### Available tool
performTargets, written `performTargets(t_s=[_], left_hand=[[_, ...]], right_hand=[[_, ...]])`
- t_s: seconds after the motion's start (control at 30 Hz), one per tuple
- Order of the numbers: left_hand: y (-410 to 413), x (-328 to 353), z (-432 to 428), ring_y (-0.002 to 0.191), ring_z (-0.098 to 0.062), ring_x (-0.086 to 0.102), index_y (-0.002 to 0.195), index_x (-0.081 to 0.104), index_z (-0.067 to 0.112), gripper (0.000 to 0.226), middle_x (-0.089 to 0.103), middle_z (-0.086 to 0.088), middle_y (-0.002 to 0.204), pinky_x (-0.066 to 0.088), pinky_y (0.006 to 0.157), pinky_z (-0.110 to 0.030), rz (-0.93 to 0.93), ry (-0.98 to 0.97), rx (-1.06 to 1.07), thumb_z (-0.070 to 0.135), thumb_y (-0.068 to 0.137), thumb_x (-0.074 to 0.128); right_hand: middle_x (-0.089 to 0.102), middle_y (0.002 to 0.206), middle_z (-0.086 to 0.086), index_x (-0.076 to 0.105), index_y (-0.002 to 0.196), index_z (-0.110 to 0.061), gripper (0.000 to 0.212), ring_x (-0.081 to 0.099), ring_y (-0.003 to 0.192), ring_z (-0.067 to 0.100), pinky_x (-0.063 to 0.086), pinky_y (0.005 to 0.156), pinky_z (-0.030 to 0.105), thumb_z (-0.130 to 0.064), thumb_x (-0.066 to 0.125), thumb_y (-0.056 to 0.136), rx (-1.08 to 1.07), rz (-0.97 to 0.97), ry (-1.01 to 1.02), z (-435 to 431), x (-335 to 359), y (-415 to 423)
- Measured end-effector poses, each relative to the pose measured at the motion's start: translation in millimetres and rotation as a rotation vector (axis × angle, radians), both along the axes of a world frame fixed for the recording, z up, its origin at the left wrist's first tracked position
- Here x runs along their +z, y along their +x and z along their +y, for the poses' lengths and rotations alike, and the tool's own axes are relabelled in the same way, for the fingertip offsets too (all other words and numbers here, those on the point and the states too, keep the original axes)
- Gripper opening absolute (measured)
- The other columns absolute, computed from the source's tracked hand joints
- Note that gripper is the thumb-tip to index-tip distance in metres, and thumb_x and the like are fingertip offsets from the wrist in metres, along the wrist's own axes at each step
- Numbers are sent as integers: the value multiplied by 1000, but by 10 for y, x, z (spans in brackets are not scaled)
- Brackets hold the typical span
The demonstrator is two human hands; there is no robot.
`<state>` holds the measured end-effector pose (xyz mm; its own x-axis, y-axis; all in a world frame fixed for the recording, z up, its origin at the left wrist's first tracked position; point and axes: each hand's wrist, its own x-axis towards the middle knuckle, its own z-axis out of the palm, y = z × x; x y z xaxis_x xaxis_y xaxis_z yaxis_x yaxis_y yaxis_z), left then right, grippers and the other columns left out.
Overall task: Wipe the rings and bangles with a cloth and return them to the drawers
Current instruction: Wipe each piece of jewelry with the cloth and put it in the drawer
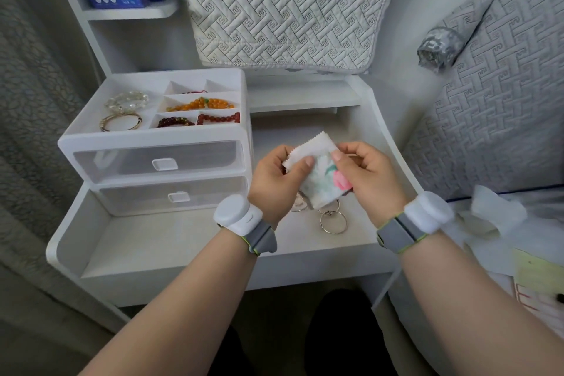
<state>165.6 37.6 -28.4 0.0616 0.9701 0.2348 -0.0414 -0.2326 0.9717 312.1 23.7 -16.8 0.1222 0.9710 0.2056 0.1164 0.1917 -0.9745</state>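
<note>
The cloth is hanging just above the counter, with the left hand and right hand both pinching it. Silver rings are lying beneath, partly hidden by cloth and hands. Bangles are sitting in the tray atop the drawers, whose frosted fronts are obscuring any contents
</note>
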Motion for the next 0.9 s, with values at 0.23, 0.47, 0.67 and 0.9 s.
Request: performTargets(t_s=[0.23,0.47,0.67,0.9], left_hand=[[-17,-142,-59,54,-4,49,84,56,27,13,54,6,67,42,55,-19,236,4,151,19,84,66],[87,-408,-276,97,-18,47,90,71,19,14,55,0,96,36,88,-25,934,207,-148,30,80,69],[146,-373,-231,104,-24,45,89,71,14,11,55,-4,103,30,86,-22,1014,235,-179,21,83,65],[111,-277,-236,78,-8,43,86,63,14,4,51,10,84,31,73,-10,779,307,-139,15,88,60]], right_hand=[[61,79,10,62,80,-10,10,60,68,18,54,63,31,-2,60,86,13,245,-122,-139,0,90],[57,75,6,59,71,-19,6,55,76,24,50,71,41,-16,64,70,-243,94,-72,-257,-190,285],[58,72,3,57,74,-17,17,54,68,16,46,64,27,-3,63,81,-310,-19,-37,-313,-366,338],[55,64,-4,54,70,-22,23,48,56,5,42,57,19,-5,63,82,-362,-27,4,-347,-408,373]])
